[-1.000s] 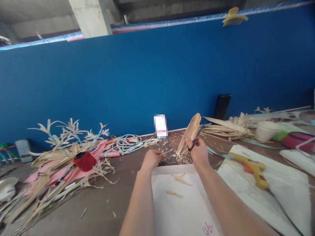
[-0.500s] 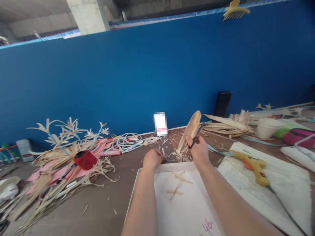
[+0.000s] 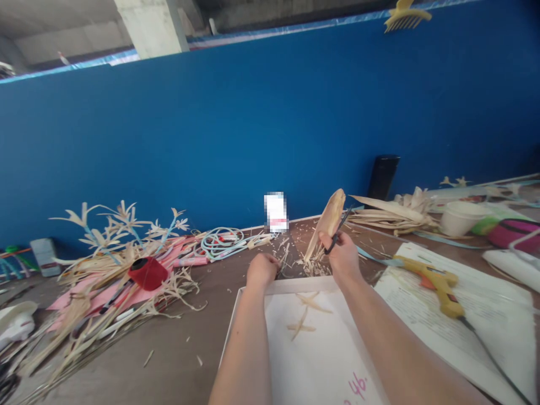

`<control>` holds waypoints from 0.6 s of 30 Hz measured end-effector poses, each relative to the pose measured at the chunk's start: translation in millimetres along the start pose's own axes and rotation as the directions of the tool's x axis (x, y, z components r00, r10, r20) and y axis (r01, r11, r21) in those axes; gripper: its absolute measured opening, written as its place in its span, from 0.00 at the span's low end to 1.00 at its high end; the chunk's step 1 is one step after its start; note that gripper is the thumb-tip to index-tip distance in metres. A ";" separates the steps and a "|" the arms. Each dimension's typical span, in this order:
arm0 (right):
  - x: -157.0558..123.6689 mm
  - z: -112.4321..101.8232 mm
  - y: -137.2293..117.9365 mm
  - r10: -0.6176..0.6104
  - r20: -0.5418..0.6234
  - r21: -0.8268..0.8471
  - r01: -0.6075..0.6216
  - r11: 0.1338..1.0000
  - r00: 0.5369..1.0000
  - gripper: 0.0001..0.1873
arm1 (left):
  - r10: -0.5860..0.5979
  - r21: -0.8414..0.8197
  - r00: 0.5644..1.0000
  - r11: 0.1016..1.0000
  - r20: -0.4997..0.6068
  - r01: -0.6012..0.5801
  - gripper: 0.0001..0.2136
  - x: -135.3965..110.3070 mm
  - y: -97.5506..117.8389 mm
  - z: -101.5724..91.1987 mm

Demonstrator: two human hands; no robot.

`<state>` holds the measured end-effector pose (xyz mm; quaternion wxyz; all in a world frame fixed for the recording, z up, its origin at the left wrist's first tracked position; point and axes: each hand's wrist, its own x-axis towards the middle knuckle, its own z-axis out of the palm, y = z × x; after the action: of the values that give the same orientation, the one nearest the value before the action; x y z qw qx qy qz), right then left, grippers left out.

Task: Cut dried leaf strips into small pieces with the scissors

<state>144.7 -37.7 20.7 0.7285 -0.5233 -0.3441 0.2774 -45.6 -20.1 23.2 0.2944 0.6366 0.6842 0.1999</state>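
My right hand (image 3: 346, 260) is closed around black-handled scissors (image 3: 340, 232) and also grips a long, pale dried husk (image 3: 327, 220) that stands tilted upward. The husk's lower tip is down among thin shavings (image 3: 313, 266). My left hand (image 3: 262, 271) is at the far edge of the white box lid (image 3: 312, 360), its fingers curled together beside thin pale strands. Whatever may be pinched there is hidden. Inside the lid lie two small crossed pieces of husk (image 3: 302, 327), and pink handwriting shows near the front.
On the right, a yellow glue gun (image 3: 430, 281) lies on printed sheets (image 3: 485, 337), with a white cup (image 3: 462, 218) behind. On the left are husk flowers (image 3: 122, 219), a red thread cone (image 3: 147, 273) and loose strips. A blue partition (image 3: 236, 129) closes off the back.
Both hands stay in nearly the same place, the right still holding the scissors and husk. The whole view has shifted slightly.
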 end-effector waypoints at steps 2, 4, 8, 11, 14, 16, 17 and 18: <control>-0.9 0.3 -2.3 -0.003 -0.002 0.012 0.003 1.000 1.000 0.17 | 0.036 -0.059 0.999 0.998 -0.012 -0.037 0.07 0.3 -0.4 -2.0; -1.2 0.3 -5.0 -0.007 -0.012 0.013 0.007 1.000 1.000 0.17 | 0.097 -0.118 0.995 0.988 -0.013 -0.098 0.09 -1.7 -0.5 -5.5; 1.9 -2.5 -10.0 0.003 -0.081 0.024 -0.001 1.000 0.997 0.17 | 0.321 -0.252 0.917 0.932 0.237 -0.261 0.14 -14.1 1.8 -19.7; 7.0 -6.4 -11.7 -0.006 -0.160 0.033 0.011 0.999 0.987 0.17 | 0.447 -0.310 0.756 0.892 0.479 -0.331 0.16 -23.4 5.7 -29.2; 10.7 -8.8 -11.0 -0.025 -0.200 0.062 0.038 0.997 0.980 0.17 | 0.428 -0.264 0.811 0.900 0.400 -0.346 0.18 -24.1 10.6 -25.3; 11.3 -8.9 -9.1 -0.024 -0.215 0.062 0.038 0.997 0.976 0.17 | 0.356 -0.178 0.911 0.930 0.209 -0.322 0.18 -19.9 15.0 -13.5; 11.2 -8.7 -7.6 -0.025 -0.222 0.043 0.035 0.998 0.975 0.18 | 0.320 -0.112 0.940 0.945 0.121 -0.307 0.16 -17.3 17.6 -5.8; 11.1 -8.4 -5.7 -0.027 -0.224 0.016 0.032 0.999 0.974 0.18 | 0.301 -0.064 0.952 0.953 0.060 -0.297 0.13 -14.7 20.7 2.3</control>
<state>158.4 -35.7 26.7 0.7717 -0.5391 -0.2650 0.2091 -28.3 -32.5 37.1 0.3011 0.7311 0.5639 0.2385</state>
